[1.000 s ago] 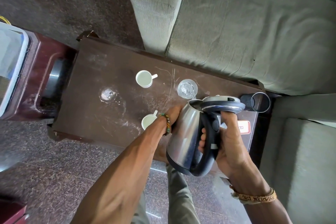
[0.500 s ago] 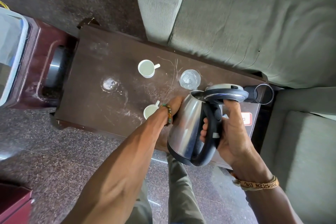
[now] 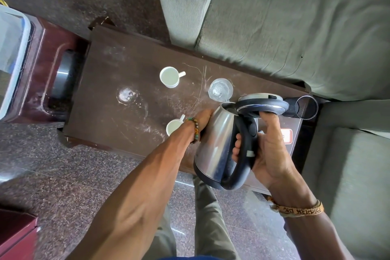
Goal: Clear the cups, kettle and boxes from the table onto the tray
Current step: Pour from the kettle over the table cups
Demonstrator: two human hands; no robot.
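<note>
Barely any change from a second ago: the view has drifted, the kettle (image 3: 213, 143) sits a touch further left relative to the cups, and both grips are unchanged. Right hand (image 3: 268, 148) is wrapped round the black handle with the thumb pushed up under the lid rim, likely to keep the lid down and stop the body swinging. Left hand (image 3: 202, 120) lies against the steel body on the spout side. Its fingers are hidden behind the kettle, so can't tell whether they curl or lie flat; reads as a steadying hand. Kettle looks lifted off the tabletop (image 3: 118, 65), over the near right end, above a box with a red label (image 3: 287, 136). Not cleared yet: far white cup (image 3: 169, 76), near white cup (image 3: 172, 127) half hidden by the left wrist, glass tumbler (image 3: 220, 90), black mesh cylinder (image 3: 304, 107) lying on its side. Maroon moulded piece (image 3: 42, 65) past the left end may be the tray; not sure.
</note>
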